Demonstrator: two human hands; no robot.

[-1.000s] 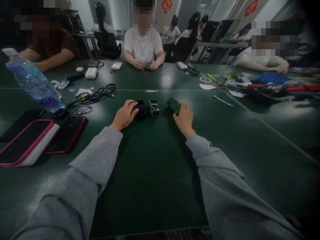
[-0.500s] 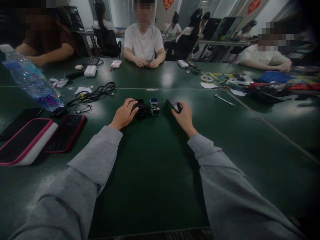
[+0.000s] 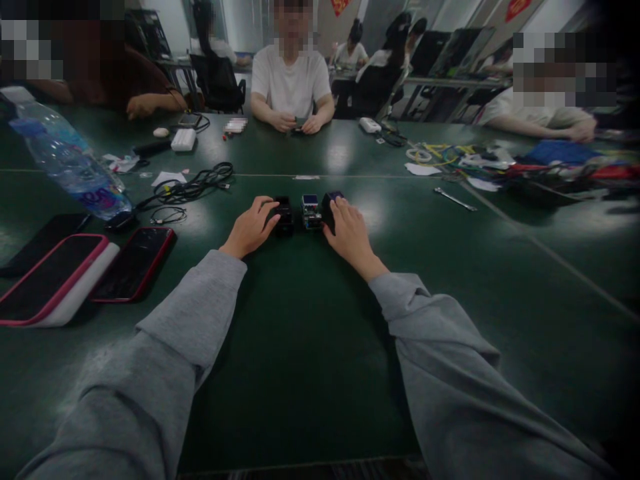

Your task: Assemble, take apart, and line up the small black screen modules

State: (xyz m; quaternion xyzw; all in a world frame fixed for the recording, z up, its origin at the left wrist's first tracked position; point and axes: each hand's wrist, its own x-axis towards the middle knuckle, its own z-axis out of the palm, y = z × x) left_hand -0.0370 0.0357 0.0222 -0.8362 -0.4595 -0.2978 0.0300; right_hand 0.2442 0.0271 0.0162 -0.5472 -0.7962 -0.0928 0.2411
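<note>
— What sits between the hands?

— A small circuit module with a blue top [image 3: 311,211], out in the middle of the dark green bench [image 3: 310,347], a little short of the seam that runs across it. Just to its left is a small black box-shaped part [image 3: 284,216]; just to its right a dark flat part with a bluish edge [image 3: 331,201].

— And the hands themselves?

— The left hand [image 3: 250,229] lies on the bench with its fingers bent loosely, the fingertips touching the black box-shaped part. The right hand [image 3: 351,233] has its fingers curled over the dark flat part, holding it close against the module's right side. Whether the two parts touch, I cannot tell.

— Further out?

— Toward the left edge: a red-cased phone [image 3: 134,263], a pink-rimmed white case [image 3: 55,280], a clear plastic water bottle with a blue label [image 3: 70,163] lying tilted, and a tangle of black cables [image 3: 193,187]. To the right, beyond the seam, a silver wrench [image 3: 454,199], and a heap of coloured wires and parts [image 3: 525,167] toward the far right corner. At the far edge a person in a white T-shirt [image 3: 291,83] sits with both hands together on the bench.
</note>
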